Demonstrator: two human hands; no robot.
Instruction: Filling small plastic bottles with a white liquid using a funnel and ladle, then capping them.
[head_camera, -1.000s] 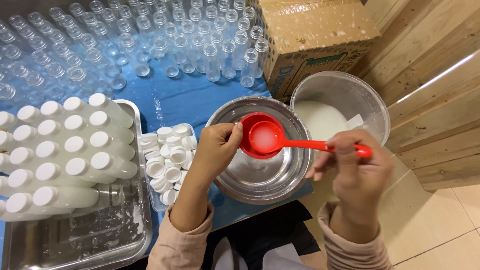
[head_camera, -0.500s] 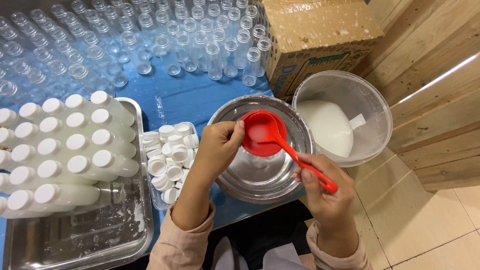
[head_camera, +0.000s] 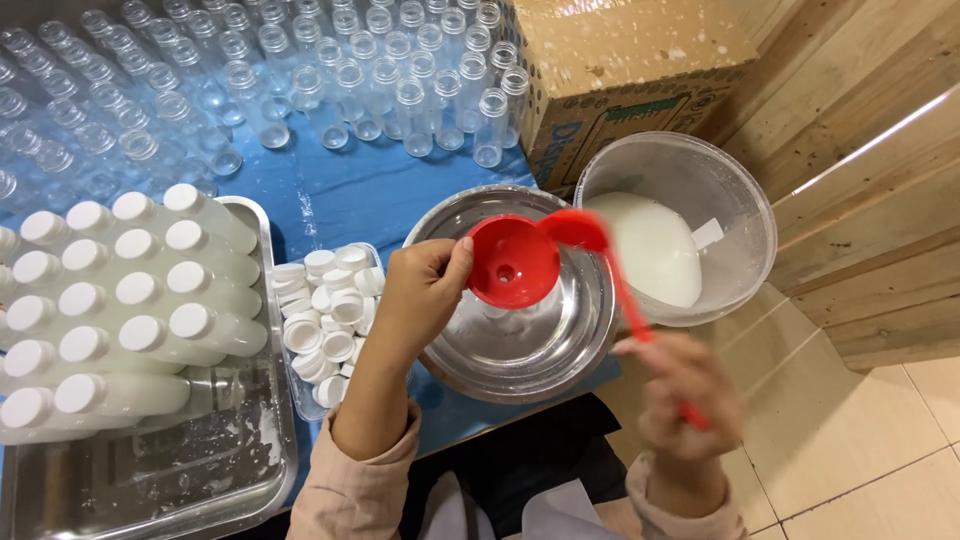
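My left hand (head_camera: 418, 292) holds a red funnel (head_camera: 512, 262) over a round steel bowl (head_camera: 575, 355); whatever sits under the funnel is hidden. My right hand (head_camera: 685, 388), blurred, grips the handle of a red ladle (head_camera: 576, 230) whose scoop is just right of the funnel, at the rim of a clear plastic tub (head_camera: 745, 215) of white liquid (head_camera: 652, 245).
Several filled white-capped bottles (head_camera: 140, 290) lie in a steel tray (head_camera: 180, 470) at left. A small container of loose white caps (head_camera: 325, 315) sits beside it. Several empty clear bottles (head_camera: 330, 70) stand on the blue table behind. A cardboard box (head_camera: 630, 60) is at the back right.
The ladle has swung off the funnel toward the tub of white liquid, and my right hand has shifted right and down. The left hand keeps the funnel still over the bowl.
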